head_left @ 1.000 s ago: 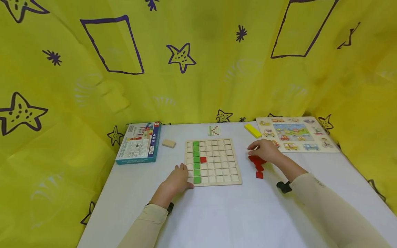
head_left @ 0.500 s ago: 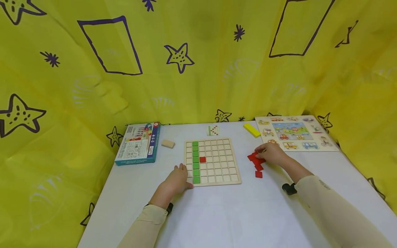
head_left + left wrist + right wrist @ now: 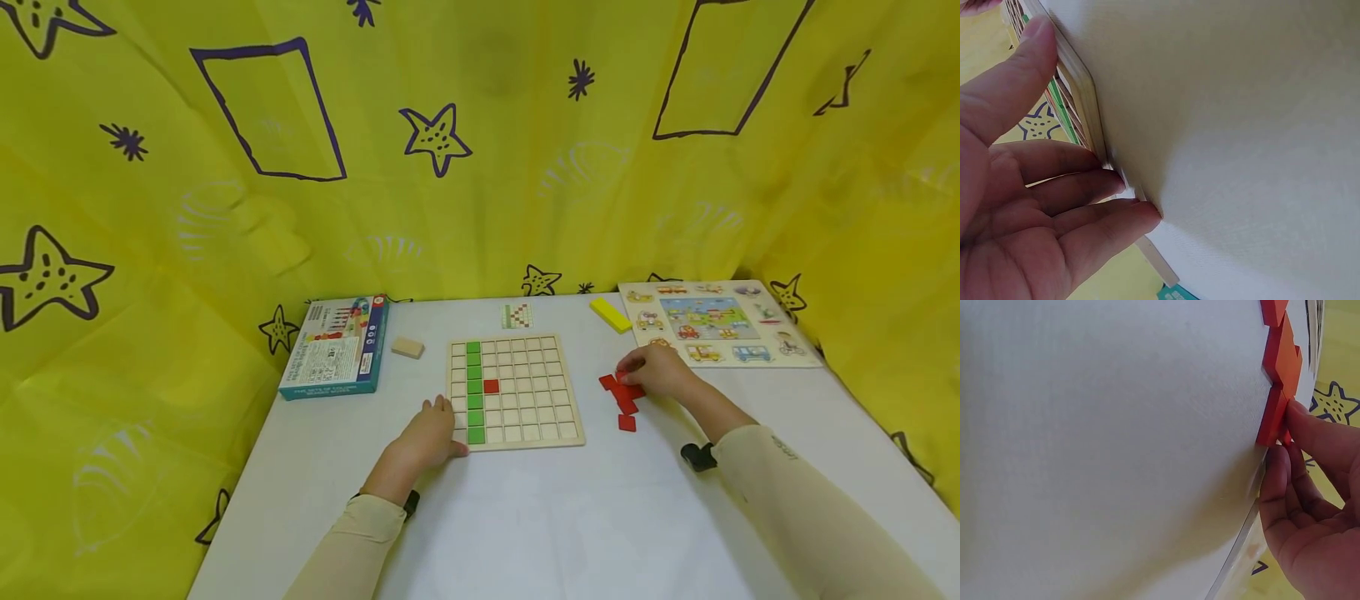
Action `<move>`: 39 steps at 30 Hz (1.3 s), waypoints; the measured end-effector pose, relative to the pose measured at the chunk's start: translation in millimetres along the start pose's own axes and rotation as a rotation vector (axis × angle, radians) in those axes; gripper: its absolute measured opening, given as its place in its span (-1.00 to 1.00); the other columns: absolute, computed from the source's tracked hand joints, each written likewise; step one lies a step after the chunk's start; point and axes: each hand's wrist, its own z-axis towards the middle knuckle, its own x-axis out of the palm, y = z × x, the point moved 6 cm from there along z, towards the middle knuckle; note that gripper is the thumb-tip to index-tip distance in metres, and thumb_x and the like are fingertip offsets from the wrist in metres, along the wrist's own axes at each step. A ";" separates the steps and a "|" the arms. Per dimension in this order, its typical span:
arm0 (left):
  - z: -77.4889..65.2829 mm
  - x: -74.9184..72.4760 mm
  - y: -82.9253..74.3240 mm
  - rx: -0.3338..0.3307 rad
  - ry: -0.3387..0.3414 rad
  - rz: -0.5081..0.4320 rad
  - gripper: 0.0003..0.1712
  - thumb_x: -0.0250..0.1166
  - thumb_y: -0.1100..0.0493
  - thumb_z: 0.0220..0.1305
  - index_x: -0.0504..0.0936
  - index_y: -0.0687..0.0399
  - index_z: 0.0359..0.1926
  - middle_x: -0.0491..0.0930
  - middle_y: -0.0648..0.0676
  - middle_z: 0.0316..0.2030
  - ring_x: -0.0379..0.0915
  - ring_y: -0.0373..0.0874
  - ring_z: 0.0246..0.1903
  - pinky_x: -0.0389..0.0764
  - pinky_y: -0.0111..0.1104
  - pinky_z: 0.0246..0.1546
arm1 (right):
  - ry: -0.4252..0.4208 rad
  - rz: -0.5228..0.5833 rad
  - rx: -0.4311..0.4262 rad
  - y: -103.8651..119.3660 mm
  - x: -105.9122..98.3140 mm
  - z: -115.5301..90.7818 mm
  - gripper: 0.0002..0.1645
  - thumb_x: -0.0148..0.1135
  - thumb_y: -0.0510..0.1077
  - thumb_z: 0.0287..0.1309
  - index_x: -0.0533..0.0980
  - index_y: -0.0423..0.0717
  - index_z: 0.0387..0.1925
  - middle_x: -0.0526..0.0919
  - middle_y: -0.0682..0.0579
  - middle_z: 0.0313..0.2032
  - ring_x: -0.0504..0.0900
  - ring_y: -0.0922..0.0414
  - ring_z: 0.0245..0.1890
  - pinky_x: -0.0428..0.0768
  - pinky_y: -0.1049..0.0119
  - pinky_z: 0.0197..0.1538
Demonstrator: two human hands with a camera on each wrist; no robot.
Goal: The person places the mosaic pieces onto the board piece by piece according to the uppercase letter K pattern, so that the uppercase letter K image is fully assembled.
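Note:
A wooden grid board point(image 3: 531, 397) lies mid-table, with a column of green tiles point(image 3: 476, 387) near its left side and a single red tile point(image 3: 491, 387) just right of that column. My left hand point(image 3: 427, 433) rests at the board's near left corner; its thumb touches the front edge and its fairly straight fingers lie along the left side. To the right of the board, several red tiles point(image 3: 626, 403) form a loose heap. My right hand point(image 3: 660, 371) is at the heap's far end, its thumb and fingertips pinching a red tile point(image 3: 1270, 419) low over the table.
Behind the board lies a small pattern card point(image 3: 517, 316). A wooden block point(image 3: 408, 347) and a game box point(image 3: 333, 346) are at the left. At back right are a yellow bar point(image 3: 611, 315) and a picture puzzle board point(image 3: 731, 354). Yellow cloth point(image 3: 480, 225) hangs behind.
My right hand has shifted slightly right and down onto the far end of the red heap, its fingertips closing together there. The left hand stays at the board's corner.

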 end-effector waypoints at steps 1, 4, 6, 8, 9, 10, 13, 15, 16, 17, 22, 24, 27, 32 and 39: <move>-0.2 -0.2 0.1 0.000 0.000 -0.002 0.05 0.48 -0.04 0.18 0.19 0.57 0.42 0.17 0.44 0.44 0.07 0.36 0.43 0.26 0.02 0.38 | -0.004 -0.004 -0.005 0.8 -0.4 -0.3 -0.78 0.39 -0.27 0.17 0.69 -0.30 -0.15 0.73 -0.08 -0.25 0.56 -0.01 -0.21 0.56 0.27 -0.20; -0.5 -0.8 0.1 0.002 -0.002 -0.004 0.05 0.47 -0.04 0.19 0.19 0.57 0.42 0.17 0.45 0.44 0.07 0.36 0.43 0.26 0.02 0.38 | -0.009 -0.010 -0.016 3.6 -1.7 -1.2 -0.80 0.41 -0.27 0.15 0.70 -0.29 -0.19 0.73 -0.06 -0.28 0.56 0.00 -0.22 0.54 0.25 -0.19; -1.0 -1.2 -0.2 0.006 -0.003 -0.004 0.05 0.47 -0.04 0.19 0.18 0.57 0.42 0.17 0.45 0.44 0.07 0.36 0.43 0.27 0.03 0.37 | -0.012 -0.017 -0.024 5.4 -2.6 -1.6 -0.81 0.43 -0.26 0.14 0.69 -0.28 -0.21 0.72 -0.05 -0.30 0.55 -0.01 -0.23 0.53 0.24 -0.19; -1.5 -1.4 -0.6 0.009 -0.005 -0.005 0.05 0.47 -0.04 0.19 0.19 0.57 0.41 0.17 0.45 0.43 0.07 0.37 0.43 0.27 0.03 0.37 | -0.010 -0.019 -0.029 6.5 -3.2 -1.7 -0.83 0.43 -0.26 0.13 0.68 -0.27 -0.23 0.70 -0.03 -0.31 0.54 0.00 -0.25 0.52 0.24 -0.20; -1.9 -1.7 -0.9 0.010 -0.007 -0.005 0.05 0.47 -0.04 0.19 0.19 0.57 0.41 0.17 0.45 0.43 0.07 0.37 0.43 0.27 0.03 0.37 | -0.009 -0.018 -0.031 7.0 -3.5 -1.9 -0.83 0.43 -0.26 0.14 0.68 -0.26 -0.23 0.69 -0.02 -0.32 0.53 0.01 -0.25 0.52 0.24 -0.20; -2.5 -1.6 -1.0 0.009 -0.007 -0.008 0.05 0.47 -0.04 0.18 0.19 0.57 0.41 0.18 0.45 0.43 0.07 0.36 0.43 0.27 0.03 0.37 | -0.008 -0.014 -0.035 7.4 -3.5 -2.0 -0.84 0.42 -0.27 0.14 0.68 -0.25 -0.23 0.69 -0.02 -0.32 0.53 0.01 -0.26 0.53 0.24 -0.21; -3.1 -1.4 -1.1 0.002 -0.006 -0.016 0.05 0.48 -0.03 0.18 0.19 0.57 0.42 0.17 0.44 0.44 0.06 0.36 0.43 0.27 0.03 0.37 | -0.009 0.018 -0.028 9.4 -5.5 -3.0 -0.87 0.39 -0.27 0.19 0.67 -0.24 -0.22 0.68 -0.01 -0.33 0.56 0.04 -0.29 0.56 0.26 -0.22; -3.2 -1.6 -1.0 0.000 -0.006 -0.016 0.05 0.48 -0.03 0.19 0.19 0.56 0.42 0.17 0.44 0.44 0.06 0.35 0.44 0.27 0.03 0.38 | -0.022 0.035 -0.035 13.9 -9.1 -3.5 -0.88 0.37 -0.27 0.22 0.67 -0.24 -0.22 0.69 -0.02 -0.33 0.56 0.04 -0.30 0.57 0.26 -0.23; -3.0 -1.6 -0.8 -0.001 -0.006 -0.017 0.05 0.48 -0.03 0.19 0.18 0.57 0.42 0.17 0.44 0.44 0.06 0.35 0.44 0.26 0.03 0.38 | -0.029 0.042 -0.041 16.5 -11.2 -3.1 -0.88 0.37 -0.27 0.23 0.67 -0.24 -0.21 0.69 -0.02 -0.33 0.56 0.04 -0.31 0.57 0.26 -0.24; -2.6 -1.5 -0.4 -0.002 -0.006 -0.019 0.05 0.48 -0.03 0.19 0.18 0.57 0.42 0.17 0.44 0.44 0.05 0.35 0.44 0.26 0.03 0.38 | -0.038 0.046 -0.048 19.6 -13.4 -2.4 -0.87 0.37 -0.26 0.23 0.67 -0.25 -0.21 0.69 -0.03 -0.32 0.57 0.04 -0.31 0.58 0.26 -0.24; -0.6 -0.2 1.4 0.009 -0.008 -0.008 0.05 0.47 -0.03 0.19 0.18 0.57 0.42 0.17 0.45 0.44 0.06 0.36 0.43 0.26 0.02 0.38 | -0.051 0.038 -0.092 37.9 -18.8 8.5 -0.86 0.38 -0.26 0.23 0.67 -0.26 -0.20 0.71 -0.05 -0.33 0.59 0.01 -0.31 0.56 0.26 -0.27; 0.0 0.6 1.7 0.013 -0.009 -0.003 0.05 0.47 -0.04 0.19 0.18 0.57 0.42 0.17 0.45 0.43 0.07 0.35 0.43 0.26 0.01 0.38 | -0.042 0.035 -0.094 46.8 -18.4 14.6 -0.86 0.37 -0.27 0.24 0.67 -0.25 -0.18 0.71 -0.05 -0.32 0.60 0.00 -0.30 0.57 0.25 -0.26; 0.0 0.4 2.0 0.015 -0.008 0.000 0.05 0.47 -0.03 0.20 0.18 0.57 0.42 0.17 0.45 0.44 0.06 0.35 0.44 0.26 0.01 0.38 | -0.026 0.038 -0.102 61.9 -13.9 24.7 -0.85 0.35 -0.27 0.25 0.68 -0.24 -0.16 0.72 -0.04 -0.31 0.62 0.01 -0.28 0.59 0.24 -0.22; -0.1 -0.6 1.6 0.012 -0.003 -0.002 0.04 0.47 -0.03 0.21 0.18 0.56 0.42 0.16 0.44 0.44 0.06 0.35 0.44 0.26 0.00 0.39 | 0.009 0.079 -0.111 84.7 4.7 39.0 -0.85 0.34 -0.28 0.26 0.69 -0.21 -0.15 0.73 -0.04 -0.26 0.65 0.04 -0.24 0.61 0.23 -0.17; 0.0 -1.2 0.6 0.016 -0.005 -0.003 0.04 0.46 -0.04 0.21 0.18 0.55 0.43 0.16 0.43 0.44 0.07 0.33 0.44 0.27 -0.02 0.38 | 0.055 0.105 -0.153 112.4 38.8 53.4 -0.88 0.42 -0.24 0.20 0.71 -0.17 -0.21 0.73 -0.03 -0.21 0.59 0.03 -0.20 0.57 0.25 -0.14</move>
